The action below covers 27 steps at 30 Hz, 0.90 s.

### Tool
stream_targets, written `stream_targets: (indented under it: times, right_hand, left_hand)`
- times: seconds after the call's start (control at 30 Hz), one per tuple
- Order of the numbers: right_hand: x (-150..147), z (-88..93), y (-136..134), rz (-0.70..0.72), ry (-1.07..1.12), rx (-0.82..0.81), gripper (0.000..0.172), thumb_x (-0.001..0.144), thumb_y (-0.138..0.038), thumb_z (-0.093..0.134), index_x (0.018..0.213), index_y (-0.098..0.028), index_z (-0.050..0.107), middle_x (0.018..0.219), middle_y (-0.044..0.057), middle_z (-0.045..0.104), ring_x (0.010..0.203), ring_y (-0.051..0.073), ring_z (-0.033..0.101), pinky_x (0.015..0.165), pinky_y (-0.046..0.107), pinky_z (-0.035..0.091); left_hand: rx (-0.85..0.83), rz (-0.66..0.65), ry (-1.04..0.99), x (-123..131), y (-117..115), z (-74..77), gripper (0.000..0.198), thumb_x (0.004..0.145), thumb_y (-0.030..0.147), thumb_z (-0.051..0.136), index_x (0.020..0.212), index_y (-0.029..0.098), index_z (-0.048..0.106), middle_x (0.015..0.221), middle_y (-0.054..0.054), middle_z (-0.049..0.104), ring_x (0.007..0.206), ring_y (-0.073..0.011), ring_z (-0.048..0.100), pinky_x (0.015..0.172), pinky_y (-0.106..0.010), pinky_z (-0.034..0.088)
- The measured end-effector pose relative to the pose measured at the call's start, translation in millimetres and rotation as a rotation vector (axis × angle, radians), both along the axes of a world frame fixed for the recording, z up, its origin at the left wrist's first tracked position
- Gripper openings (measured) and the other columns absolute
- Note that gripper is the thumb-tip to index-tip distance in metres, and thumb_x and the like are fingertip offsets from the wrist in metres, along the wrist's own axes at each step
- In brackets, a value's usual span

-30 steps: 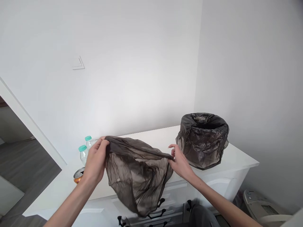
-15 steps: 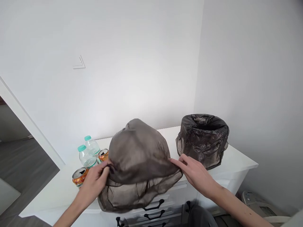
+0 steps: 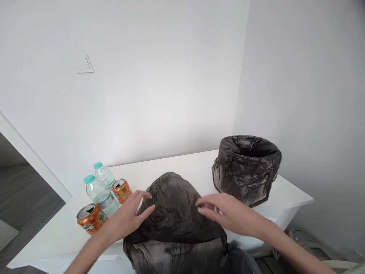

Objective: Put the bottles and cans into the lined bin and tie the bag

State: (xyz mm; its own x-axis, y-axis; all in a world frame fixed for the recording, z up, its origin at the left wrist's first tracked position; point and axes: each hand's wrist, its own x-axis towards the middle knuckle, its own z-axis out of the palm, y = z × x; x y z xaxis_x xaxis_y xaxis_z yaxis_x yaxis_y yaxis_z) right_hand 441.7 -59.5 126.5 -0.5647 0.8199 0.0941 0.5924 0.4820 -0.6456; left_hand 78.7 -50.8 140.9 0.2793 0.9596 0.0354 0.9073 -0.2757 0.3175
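A dark, see-through garbage bag point(image 3: 175, 213) hangs between my hands at the front of the white cabinet top. Its upper part stands as a rounded hump, and its loose lower part drops past the edge. My left hand point(image 3: 132, 213) is at the bag's left side, thumb and fingers spread apart with nothing between them. Over the bag's right side, my right hand point(image 3: 225, 209) has bent fingers, with a gap between thumb and fingertips. Whether either hand touches the film is unclear.
A bin-shaped container lined with a dark garbage bag point(image 3: 248, 171) stands at the right of the cabinet top point(image 3: 159, 161). On the left are two plastic bottles with teal caps point(image 3: 99, 192) and two opened orange drink cans point(image 3: 90, 219). Walls rise behind and right.
Both hands have let go of the bag's edge, and their fingers have parted. The puffed-up bag has sunk lower and deflated. The view has shifted slightly.
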Motion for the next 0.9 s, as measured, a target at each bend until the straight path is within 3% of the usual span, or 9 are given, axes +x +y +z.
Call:
stream_targets:
  times: [0.07, 0.17, 0.27, 0.33, 0.43, 0.53, 0.63, 0.73, 0.9]
  right_hand:
    - [-24.5, -2.8, 22.6, -0.069, 0.074, 0.138, 0.043, 0.108, -0.046, 0.036, 0.142, -0.029, 0.058, 0.127, 0.007, 0.071, 0.108, 0.022, 0.068, 0.089, 0.032, 0.05]
    - [-56.9, -26.8, 57.4, 0.057, -0.04, 0.302, 0.047, 0.107, -0.043, 0.041, 0.148, -0.022, 0.052, 0.153, 0.012, 0.054, 0.139, 0.029, 0.05, 0.111, 0.043, 0.042]
    - [-75.7, -51.4, 75.3, 0.204, -0.197, 0.314, 0.039, 0.106, -0.045, 0.046, 0.127, -0.022, 0.069, 0.122, 0.011, 0.073, 0.116, 0.03, 0.067, 0.101, 0.044, 0.049]
    - [-84.1, -59.6, 78.0, 0.167, -0.174, 0.354, 0.036, 0.107, -0.043, 0.043, 0.117, -0.022, 0.071, 0.1, 0.008, 0.076, 0.097, 0.026, 0.07, 0.09, 0.041, 0.052]
    - [-99.2, -63.6, 80.8, 0.076, -0.02, 0.512, 0.032, 0.107, -0.033, 0.042, 0.123, -0.02, 0.066, 0.113, 0.011, 0.071, 0.107, 0.025, 0.065, 0.091, 0.039, 0.051]
    - [-117.0, -70.2, 91.6, 0.245, 0.013, 0.594, 0.04, 0.107, -0.037, 0.043, 0.14, -0.019, 0.057, 0.144, 0.013, 0.059, 0.134, 0.026, 0.052, 0.109, 0.043, 0.043]
    - [-128.2, -87.0, 106.0, 0.409, -0.08, 0.505, 0.056, 0.107, -0.053, 0.038, 0.151, -0.021, 0.049, 0.161, 0.01, 0.045, 0.151, 0.026, 0.035, 0.124, 0.047, 0.026]
    - [-127.9, -106.8, 115.7, 0.322, -0.206, 0.356, 0.068, 0.106, -0.063, 0.024, 0.156, -0.023, 0.046, 0.165, 0.01, 0.038, 0.154, 0.03, 0.03, 0.125, 0.054, 0.021]
    - [-114.2, -115.5, 113.8, -0.059, -0.404, 0.292, 0.073, 0.106, -0.063, 0.021, 0.156, -0.016, 0.046, 0.16, 0.02, 0.043, 0.147, 0.04, 0.039, 0.117, 0.058, 0.029]
  left_hand:
    - [0.056, -0.056, -0.015, 20.8, 5.1, -12.9, 0.05, 0.099, 0.057, 0.046, 0.135, 0.025, 0.06, 0.143, -0.009, 0.063, 0.134, -0.0277, 0.057, 0.113, -0.044, 0.046]
    - [-0.043, -0.17, 0.011, 35.9, 4.8, -32.0, 0.045, 0.1, 0.055, 0.046, 0.125, 0.028, 0.071, 0.142, -0.007, 0.065, 0.132, -0.0273, 0.06, 0.112, -0.042, 0.048]
    - [-0.163, -0.175, 0.022, 28.3, -2.1, -40.8, 0.046, 0.102, 0.056, 0.041, 0.1, 0.031, 0.08, 0.138, -0.003, 0.068, 0.128, -0.0264, 0.064, 0.11, -0.041, 0.05]
    - [-0.189, -0.142, 0.019, 17.0, -5.8, -45.2, 0.043, 0.101, 0.056, 0.044, 0.094, 0.03, 0.078, 0.146, -0.002, 0.062, 0.132, -0.0279, 0.061, 0.11, -0.042, 0.05]
    - [-0.171, -0.14, 0.038, 1.8, -5.4, -56.8, 0.036, 0.093, 0.05, 0.06, 0.119, 0.027, 0.07, 0.159, -0.008, 0.049, 0.141, -0.0316, 0.053, 0.113, -0.046, 0.049]
    - [-0.162, -0.278, 0.114, -7.1, 1.6, -67.8, 0.066, 0.084, 0.033, 0.066, 0.147, 0.024, 0.049, 0.158, -0.013, 0.05, 0.148, -0.033, 0.044, 0.123, -0.055, 0.036]
    - [-0.231, -0.409, 0.213, -14.0, 13.5, -67.1, 0.087, 0.07, 0.019, 0.066, 0.153, 0.023, 0.042, 0.159, -0.014, 0.048, 0.154, -0.0343, 0.033, 0.127, -0.06, 0.024]
    - [-0.249, -0.413, 0.262, -19.2, 27.1, -57.2, 0.087, 0.065, 0.015, 0.062, 0.15, 0.026, 0.048, 0.164, -0.01, 0.041, 0.155, -0.0353, 0.03, 0.126, -0.061, 0.023]
    - [0.093, -0.158, 0.252, 1.1, 37.0, -50.8, 0.056, 0.081, 0.005, 0.045, 0.133, 0.02, 0.062, 0.148, -0.012, 0.06, 0.144, -0.0296, 0.049, 0.124, -0.057, 0.032]
